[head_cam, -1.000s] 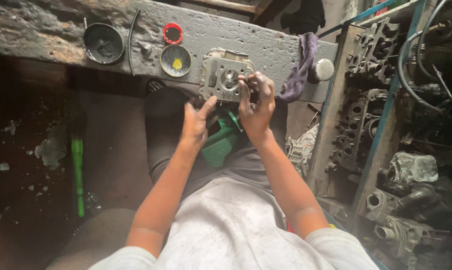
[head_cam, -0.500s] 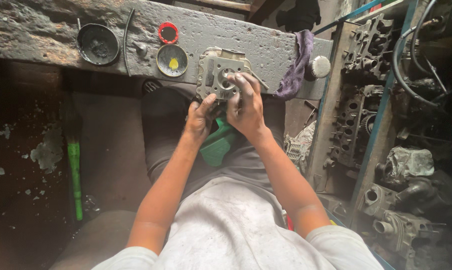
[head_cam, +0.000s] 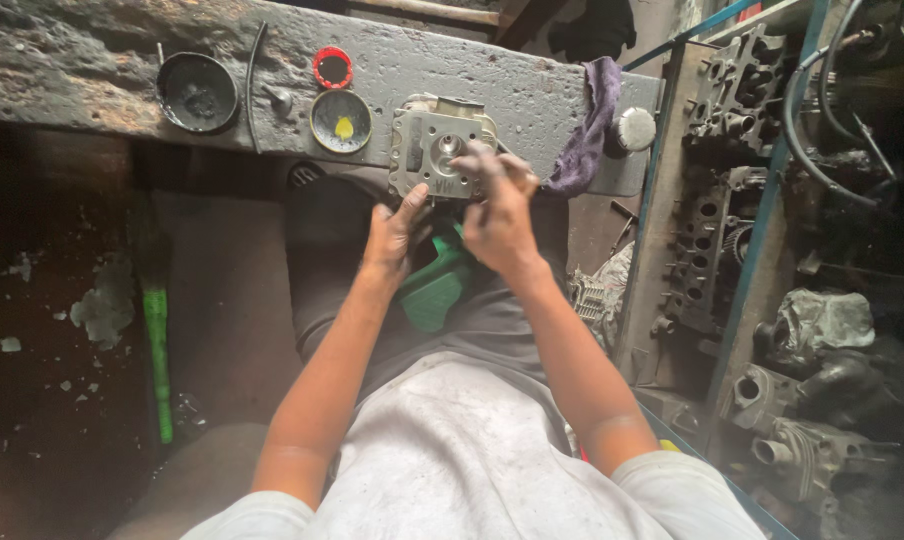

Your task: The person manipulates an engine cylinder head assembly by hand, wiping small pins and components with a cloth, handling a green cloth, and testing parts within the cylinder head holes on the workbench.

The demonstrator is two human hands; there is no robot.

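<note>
Grey engine part (head_cam: 435,148) standing at bench (head_cam: 92,60) edge. Left hand (head_cam: 397,228) gripping its lower edge, fingers clamped; right hand (head_cam: 497,205) fingertips pressed together on its centre.

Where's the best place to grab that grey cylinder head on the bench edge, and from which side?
Take the cylinder head by its flat outer sides, coming from the near edge of the bench. It lies face-up and squarish, overhanging toward the person, so its lower corners are free. The left hand already grips the lower left corner; the right hand covers the centre bore.
</note>
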